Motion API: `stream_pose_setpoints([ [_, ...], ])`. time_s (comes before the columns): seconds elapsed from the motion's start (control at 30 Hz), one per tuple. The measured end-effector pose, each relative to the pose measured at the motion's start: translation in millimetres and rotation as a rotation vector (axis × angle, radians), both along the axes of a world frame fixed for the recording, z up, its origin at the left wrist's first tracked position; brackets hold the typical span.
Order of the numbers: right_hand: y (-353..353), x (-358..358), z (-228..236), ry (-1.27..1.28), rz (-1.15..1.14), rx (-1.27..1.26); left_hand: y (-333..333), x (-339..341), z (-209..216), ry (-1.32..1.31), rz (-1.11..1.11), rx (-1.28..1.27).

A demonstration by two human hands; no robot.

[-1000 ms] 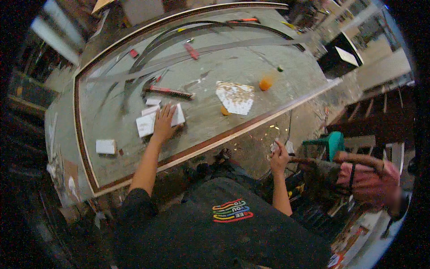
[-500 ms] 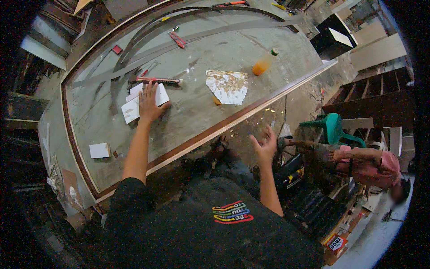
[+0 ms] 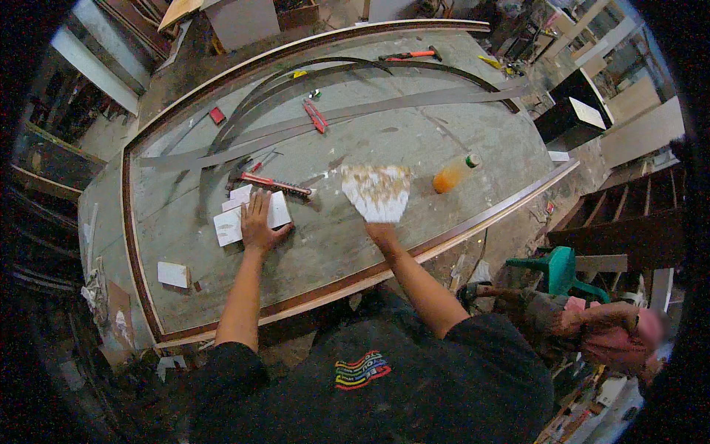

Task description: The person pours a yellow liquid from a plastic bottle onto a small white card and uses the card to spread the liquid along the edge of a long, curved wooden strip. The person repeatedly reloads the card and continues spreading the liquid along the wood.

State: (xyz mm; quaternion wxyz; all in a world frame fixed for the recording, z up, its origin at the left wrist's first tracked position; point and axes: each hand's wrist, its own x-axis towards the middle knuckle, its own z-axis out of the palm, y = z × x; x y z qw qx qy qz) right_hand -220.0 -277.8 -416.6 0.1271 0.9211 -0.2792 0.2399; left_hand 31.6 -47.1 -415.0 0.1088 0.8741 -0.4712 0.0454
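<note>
My left hand [image 3: 257, 227] lies flat with fingers stretched over several small white blocks [image 3: 230, 228] on the large grey-green tabletop [image 3: 318, 251]. My right hand [image 3: 381, 234] is closed on the lower edge of a white board piece [image 3: 377, 198] smeared with brown-yellow stuff; its fingers are mostly hidden by the piece. Right of that piece, a bottle of orange liquid [image 3: 449, 179] with a green cap lies or leans on the table. A long red tool with a dark edge [image 3: 276, 184] rests just beyond my left hand.
A single white block [image 3: 173, 274] sits near the left edge. Red pliers-like tool [image 3: 314, 116], red square piece [image 3: 217, 115], long grey strips [image 3: 347, 111] and a hammer [image 3: 411, 55] lie farther back. Beyond the table's right edge are a green chair [image 3: 558, 270] and another person [image 3: 592, 325].
My right hand has gone from open in the air beside the table to gripping the smeared white piece, which has shifted slightly. My left hand stays on the blocks. The view has tilted.
</note>
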Motion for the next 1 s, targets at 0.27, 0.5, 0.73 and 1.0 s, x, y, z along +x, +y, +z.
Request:
stream_pose_setpoints([
  [0.27, -155, 106, -50, -0.477, 0.163, 0.62, -3, 4, 3, 0.062, 0.017, -0.074],
  [0.5, -143, 103, -53, -0.508, -0.073, 0.737, 1, 12, -3, 0.098, 0.036, -0.089],
  [0.73, 5, 86, 97, -0.557, 0.27, 0.988, 4, 16, -10, 0.229, 0.056, -0.127],
  [1.0, -371, 276, 178, -0.04, 0.014, 0.677, -3, 17, -9, 0.096, 0.051, -0.087],
])
